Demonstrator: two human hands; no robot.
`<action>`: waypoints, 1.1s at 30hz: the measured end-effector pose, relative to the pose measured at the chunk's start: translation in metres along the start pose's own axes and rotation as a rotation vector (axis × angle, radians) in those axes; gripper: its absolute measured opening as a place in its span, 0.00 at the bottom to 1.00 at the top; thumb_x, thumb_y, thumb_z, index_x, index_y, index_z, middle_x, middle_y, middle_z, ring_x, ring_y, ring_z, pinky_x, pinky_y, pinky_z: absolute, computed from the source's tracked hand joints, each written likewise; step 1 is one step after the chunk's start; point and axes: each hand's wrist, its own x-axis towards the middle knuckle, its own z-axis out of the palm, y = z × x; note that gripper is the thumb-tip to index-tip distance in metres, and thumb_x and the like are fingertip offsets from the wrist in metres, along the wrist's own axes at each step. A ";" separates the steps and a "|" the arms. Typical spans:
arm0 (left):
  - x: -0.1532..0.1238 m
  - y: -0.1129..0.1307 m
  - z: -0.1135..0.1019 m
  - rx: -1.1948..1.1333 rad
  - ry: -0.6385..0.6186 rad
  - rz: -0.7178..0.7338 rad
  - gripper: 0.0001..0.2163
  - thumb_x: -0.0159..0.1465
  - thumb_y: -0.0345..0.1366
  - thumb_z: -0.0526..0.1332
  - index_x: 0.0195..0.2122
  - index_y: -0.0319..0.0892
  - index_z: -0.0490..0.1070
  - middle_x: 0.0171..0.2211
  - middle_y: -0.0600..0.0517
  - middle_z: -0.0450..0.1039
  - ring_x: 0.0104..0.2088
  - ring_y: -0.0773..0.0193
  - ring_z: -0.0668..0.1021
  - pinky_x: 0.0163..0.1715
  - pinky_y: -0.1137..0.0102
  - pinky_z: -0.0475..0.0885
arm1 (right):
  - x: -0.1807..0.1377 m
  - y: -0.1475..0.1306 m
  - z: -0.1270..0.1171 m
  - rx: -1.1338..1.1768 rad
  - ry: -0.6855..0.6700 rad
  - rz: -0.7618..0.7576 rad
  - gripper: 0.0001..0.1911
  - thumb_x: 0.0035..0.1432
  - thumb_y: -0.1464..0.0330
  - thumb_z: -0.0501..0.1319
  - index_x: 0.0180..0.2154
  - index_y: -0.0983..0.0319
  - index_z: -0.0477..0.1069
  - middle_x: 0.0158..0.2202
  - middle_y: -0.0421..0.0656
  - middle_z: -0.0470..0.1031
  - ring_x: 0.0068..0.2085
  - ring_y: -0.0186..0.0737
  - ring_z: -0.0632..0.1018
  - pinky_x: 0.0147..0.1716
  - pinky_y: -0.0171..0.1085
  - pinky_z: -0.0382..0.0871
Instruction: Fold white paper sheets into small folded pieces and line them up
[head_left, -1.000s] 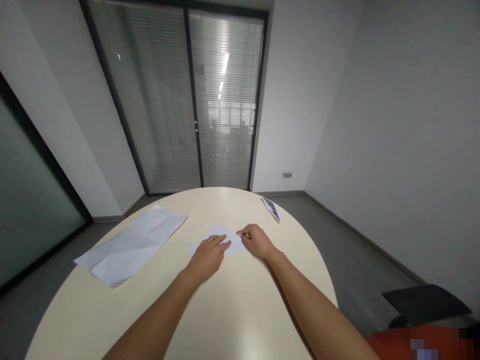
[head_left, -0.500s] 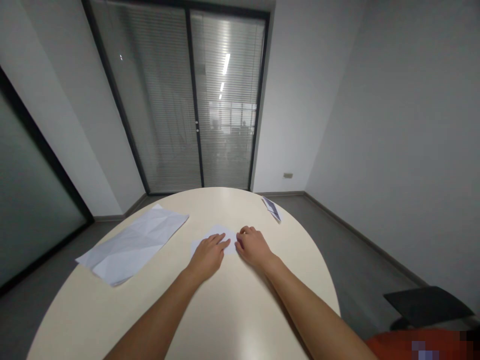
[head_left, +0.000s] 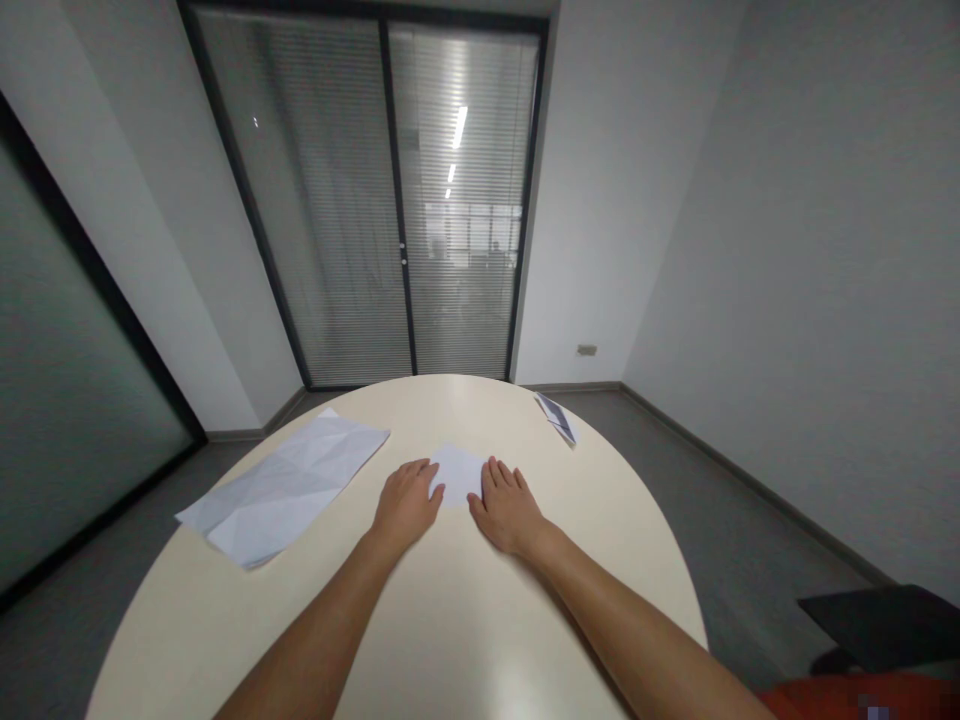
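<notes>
A small white sheet of paper [head_left: 456, 474] lies flat on the round cream table [head_left: 420, 620] between my hands. My left hand [head_left: 407, 503] rests at its left side, fingers stretched out, with fingertips and thumb touching the paper's edge. At the right side lies my right hand [head_left: 507, 506], palm down, its fingers extended and fairly close together over the paper's right edge. Both hands cover part of the sheet, so its full outline is hidden.
A large creased white sheet [head_left: 289, 490] lies on the table's left side. A folded paper piece [head_left: 556, 418] sits near the far right edge. A black chair [head_left: 889, 625] stands at lower right, and a glass partition with blinds [head_left: 352, 220] rises beyond the table.
My left hand has drawn back left off the paper's middle, uncovering more of it. My right hand's curled fingers have straightened and flattened. The view has shifted slightly left.
</notes>
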 end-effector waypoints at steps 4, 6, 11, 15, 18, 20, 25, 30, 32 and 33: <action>0.005 -0.020 -0.006 0.022 0.009 -0.141 0.16 0.65 0.43 0.59 0.50 0.40 0.74 0.49 0.42 0.75 0.51 0.50 0.75 0.53 0.59 0.67 | 0.001 0.003 -0.002 0.028 -0.007 0.002 0.39 0.69 0.56 0.42 0.69 0.79 0.44 0.72 0.61 0.42 0.72 0.57 0.47 0.68 0.53 0.38; 0.007 -0.029 -0.005 -0.005 -0.006 -0.189 0.17 0.64 0.45 0.61 0.47 0.40 0.74 0.47 0.42 0.74 0.50 0.50 0.74 0.52 0.60 0.68 | 0.002 0.003 -0.001 0.034 -0.002 0.007 0.39 0.69 0.56 0.43 0.69 0.78 0.45 0.72 0.61 0.42 0.72 0.57 0.47 0.68 0.52 0.38; 0.010 -0.043 0.001 -0.090 0.004 -0.274 0.17 0.59 0.48 0.65 0.42 0.39 0.73 0.47 0.41 0.72 0.54 0.48 0.72 0.54 0.60 0.66 | 0.005 0.006 0.002 0.045 0.019 0.002 0.39 0.68 0.56 0.45 0.69 0.77 0.47 0.71 0.61 0.44 0.71 0.58 0.48 0.67 0.53 0.39; 0.012 -0.049 0.005 -0.155 0.009 -0.289 0.16 0.57 0.46 0.67 0.39 0.40 0.72 0.45 0.42 0.73 0.51 0.50 0.73 0.55 0.60 0.65 | 0.005 0.008 0.003 0.042 0.022 -0.005 0.39 0.68 0.56 0.45 0.69 0.77 0.47 0.71 0.61 0.45 0.71 0.58 0.49 0.67 0.53 0.39; 0.014 -0.049 0.005 -0.187 0.044 -0.267 0.14 0.56 0.44 0.68 0.39 0.41 0.71 0.42 0.45 0.74 0.48 0.52 0.74 0.52 0.62 0.67 | 0.004 0.008 0.002 0.041 0.018 0.002 0.39 0.68 0.56 0.45 0.69 0.77 0.47 0.72 0.60 0.44 0.71 0.57 0.48 0.67 0.52 0.38; 0.014 -0.047 0.004 -0.204 0.056 -0.247 0.13 0.56 0.42 0.68 0.39 0.42 0.71 0.40 0.47 0.75 0.46 0.53 0.75 0.50 0.63 0.68 | 0.004 0.008 0.002 0.040 0.022 0.004 0.39 0.68 0.56 0.45 0.69 0.76 0.47 0.72 0.59 0.44 0.71 0.57 0.48 0.68 0.53 0.38; 0.012 -0.040 -0.004 -0.186 0.046 -0.262 0.16 0.58 0.40 0.68 0.46 0.42 0.72 0.38 0.49 0.77 0.43 0.57 0.78 0.45 0.67 0.70 | 0.003 0.006 0.001 0.042 0.023 0.000 0.39 0.68 0.56 0.44 0.69 0.76 0.47 0.72 0.58 0.44 0.71 0.57 0.48 0.68 0.54 0.38; 0.011 -0.031 -0.012 -0.099 -0.004 -0.249 0.11 0.61 0.38 0.65 0.44 0.43 0.77 0.37 0.50 0.80 0.43 0.59 0.79 0.44 0.68 0.70 | 0.005 0.008 0.002 0.044 0.013 0.005 0.39 0.68 0.54 0.42 0.70 0.75 0.45 0.72 0.57 0.42 0.72 0.55 0.46 0.68 0.54 0.35; 0.010 -0.027 -0.014 -0.077 -0.016 -0.251 0.10 0.62 0.38 0.64 0.43 0.44 0.79 0.38 0.49 0.81 0.43 0.58 0.79 0.44 0.67 0.71 | 0.006 0.008 0.003 0.045 0.016 0.005 0.39 0.68 0.54 0.42 0.70 0.75 0.45 0.72 0.57 0.42 0.72 0.56 0.46 0.68 0.54 0.35; 0.009 -0.024 -0.014 -0.067 -0.017 -0.252 0.10 0.62 0.38 0.63 0.43 0.44 0.79 0.38 0.49 0.81 0.43 0.57 0.79 0.44 0.66 0.71 | 0.006 0.009 0.004 0.046 0.021 0.003 0.40 0.68 0.54 0.43 0.70 0.75 0.45 0.72 0.57 0.42 0.72 0.56 0.46 0.68 0.54 0.36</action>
